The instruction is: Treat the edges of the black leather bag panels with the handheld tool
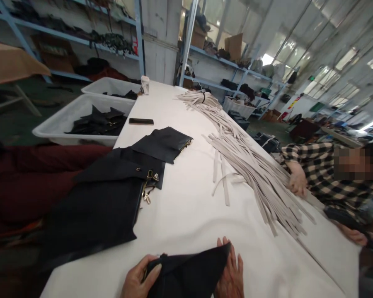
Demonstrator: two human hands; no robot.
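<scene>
A black leather-like piece (189, 273) lies at the table's near edge, with a pointed corner towards the right. My left hand (139, 278) grips its left edge, the thumb on top and the other fingers partly hidden behind it. My right hand (231, 275) rests against the right corner, its fingers stretched out and partly covered by the piece. Farther to the left, larger black pieces (102, 207) lie overlapped, with gold-coloured zipper pulls (147, 196) along their edge. Another black piece (163, 144) with a zipper edge lies beyond them.
Long beige strips (251, 165) spread along the white table (180, 215). A phone-like object (141, 121) lies near white bins (54, 124) holding black pieces. At right, a person in a checked shirt (317, 169) touches the strips. Dark red trousers (34, 178) show at left.
</scene>
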